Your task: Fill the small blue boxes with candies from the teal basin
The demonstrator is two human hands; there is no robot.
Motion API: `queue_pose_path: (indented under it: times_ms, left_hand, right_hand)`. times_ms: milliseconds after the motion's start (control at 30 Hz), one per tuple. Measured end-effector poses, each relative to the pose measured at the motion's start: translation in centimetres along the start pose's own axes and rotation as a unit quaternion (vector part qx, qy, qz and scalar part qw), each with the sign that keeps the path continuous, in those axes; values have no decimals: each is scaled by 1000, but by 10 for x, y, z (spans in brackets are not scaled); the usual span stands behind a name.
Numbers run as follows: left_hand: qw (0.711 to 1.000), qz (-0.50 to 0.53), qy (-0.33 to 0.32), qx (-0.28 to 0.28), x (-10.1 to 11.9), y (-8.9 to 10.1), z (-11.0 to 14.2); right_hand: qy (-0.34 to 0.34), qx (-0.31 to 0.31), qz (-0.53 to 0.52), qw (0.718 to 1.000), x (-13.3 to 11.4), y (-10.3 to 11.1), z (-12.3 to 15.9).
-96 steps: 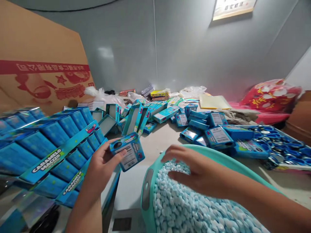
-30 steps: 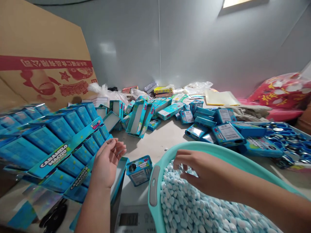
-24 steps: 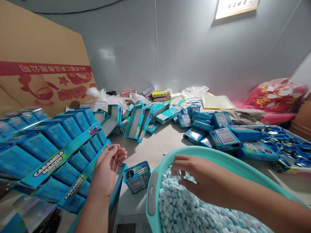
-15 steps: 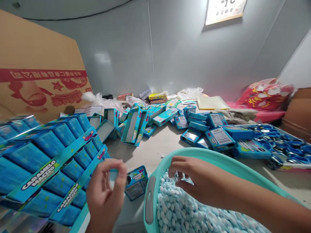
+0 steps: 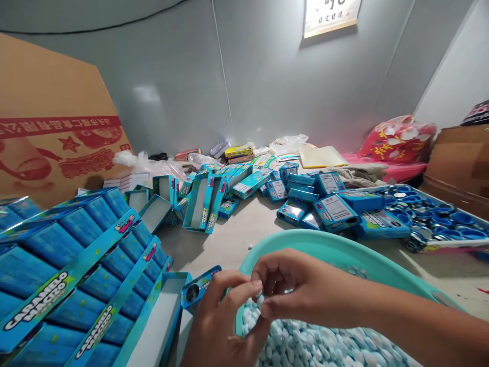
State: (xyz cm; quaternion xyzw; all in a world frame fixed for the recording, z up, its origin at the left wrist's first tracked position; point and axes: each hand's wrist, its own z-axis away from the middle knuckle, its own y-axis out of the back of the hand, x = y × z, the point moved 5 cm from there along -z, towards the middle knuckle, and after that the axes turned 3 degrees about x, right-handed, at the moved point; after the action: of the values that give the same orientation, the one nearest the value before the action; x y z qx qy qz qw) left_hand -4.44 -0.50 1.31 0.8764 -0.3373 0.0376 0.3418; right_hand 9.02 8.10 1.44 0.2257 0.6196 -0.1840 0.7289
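My right hand hovers over a teal basin full of pale blue candy tablets, its fingertips pinched on a few tablets. My left hand comes up from below. Its thumb and fingers are closed and meet the right fingertips at the basin's near-left rim; what it grips is hidden. Just left of the hands a small blue "Caramelo Macizo" box lies on its side, round hole facing me. Neither hand touches it.
Blue display cartons fill the left, with an open empty tray beside them. Loose blue boxes litter the table's middle. A tray of round blue lids sits right. A big cardboard sheet and a red bag stand behind.
My left hand set the small blue box down, opened, then closed and moved right to meet my right hand. The right hand drew back to the basin's near rim with tablets pinched.
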Motion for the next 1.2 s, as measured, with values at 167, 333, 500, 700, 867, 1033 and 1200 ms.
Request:
queue_pose_path:
  times_ms: [167, 333, 500, 700, 867, 1033, 1200]
  left_hand:
    - [1000, -15, -5, 11, -1, 2, -1]
    - [1000, 0, -28, -13, 0, 2, 2]
    - [999, 8, -28, -20, 0, 2, 0]
    - [999, 15, -25, -24, -1, 0, 0]
    - [999, 34, 24, 4, -4, -3, 4]
    - [999, 27, 36, 17, -4, -4, 4]
    - [1000, 8, 6, -7, -4, -1, -1]
  right_hand:
    - [14, 0, 34, 999, -4, 7, 1]
    - [12, 2, 38, 999, -7, 8, 2]
    - [19, -3, 42, 999, -6, 8, 0]
    - [42, -8, 44, 998, -4, 7, -2]
    - [31, 0, 38, 999, -2, 7, -4]
    - [55, 28, 73, 995, -1, 8, -3]
    - [69, 30, 102, 992, -6, 9, -1]
